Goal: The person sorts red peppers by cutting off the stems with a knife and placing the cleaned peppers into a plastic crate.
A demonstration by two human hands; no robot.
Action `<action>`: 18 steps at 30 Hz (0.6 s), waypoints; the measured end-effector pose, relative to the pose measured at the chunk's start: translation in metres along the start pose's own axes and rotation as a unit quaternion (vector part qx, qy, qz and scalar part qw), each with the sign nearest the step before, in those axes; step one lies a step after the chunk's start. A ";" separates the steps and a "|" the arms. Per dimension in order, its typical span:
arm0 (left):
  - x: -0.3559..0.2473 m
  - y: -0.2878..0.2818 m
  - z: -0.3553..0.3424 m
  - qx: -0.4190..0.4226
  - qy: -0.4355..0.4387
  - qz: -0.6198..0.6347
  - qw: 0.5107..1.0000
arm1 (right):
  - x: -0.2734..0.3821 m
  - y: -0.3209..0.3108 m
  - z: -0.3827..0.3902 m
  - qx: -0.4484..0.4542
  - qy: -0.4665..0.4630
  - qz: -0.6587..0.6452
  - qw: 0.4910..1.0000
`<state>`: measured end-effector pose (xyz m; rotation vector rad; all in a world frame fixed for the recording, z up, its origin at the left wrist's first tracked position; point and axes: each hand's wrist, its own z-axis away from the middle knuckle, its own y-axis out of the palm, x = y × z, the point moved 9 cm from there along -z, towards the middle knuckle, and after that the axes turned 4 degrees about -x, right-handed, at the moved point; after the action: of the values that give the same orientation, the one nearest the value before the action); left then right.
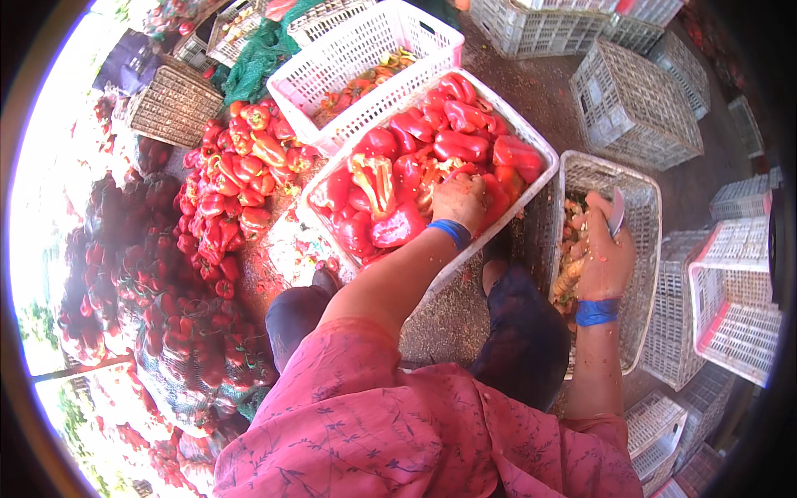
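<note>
My left hand (457, 199), with a blue band at the wrist, reaches into a white crate (541, 166) heaped with glossy red peppers (461, 145), some cut open with pale insides showing. Its fingers curl round a red pepper (465, 173), partly hidden by the hand. My right hand (604, 253), also banded in blue, grips a small knife (617, 210) with its blade pointing up, over a long dirty crate (652, 274) holding orange and pale pepper scraps (571, 266). The crate of red peppers sits in front of me, between my two legs and the pile at left.
Loose peppers (237, 166) lie piled at left beside mesh sacks of peppers (183, 349). Behind stand a white crate (295, 98) with scraps, green netting (245, 66) and a woven-looking basket (170, 108). Stacked plastic crates (635, 100) line the right side, more (739, 249) beside me.
</note>
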<state>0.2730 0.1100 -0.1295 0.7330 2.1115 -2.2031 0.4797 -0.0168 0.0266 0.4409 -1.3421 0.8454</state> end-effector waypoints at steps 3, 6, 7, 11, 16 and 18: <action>0.005 -0.048 0.019 -0.070 -0.021 0.004 0.997 | 0.056 0.028 0.016 0.014 -0.041 -0.089 0.995; 0.042 -0.103 0.041 -0.243 -0.009 -0.098 0.965 | 0.087 0.042 0.033 0.018 -0.083 -0.142 0.986; 0.068 -0.106 0.046 -0.226 -0.115 -0.131 0.959 | 0.094 0.044 0.036 0.013 -0.105 -0.161 0.981; 0.148 -0.092 0.044 -0.016 -0.300 -0.141 0.943 | 0.070 0.038 0.025 -0.050 -0.039 -0.232 0.971; 0.198 -0.069 0.047 -0.208 -0.248 0.070 0.943 | 0.024 0.003 0.006 -0.143 0.038 -0.225 0.963; 0.214 -0.063 0.049 -0.247 -0.272 0.232 0.901 | 0.018 -0.004 0.000 -0.172 0.045 -0.234 0.956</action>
<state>0.0460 0.1361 -0.1413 0.4413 1.8294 -1.3362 0.4829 -0.0148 0.0449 0.4145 -1.2007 0.2298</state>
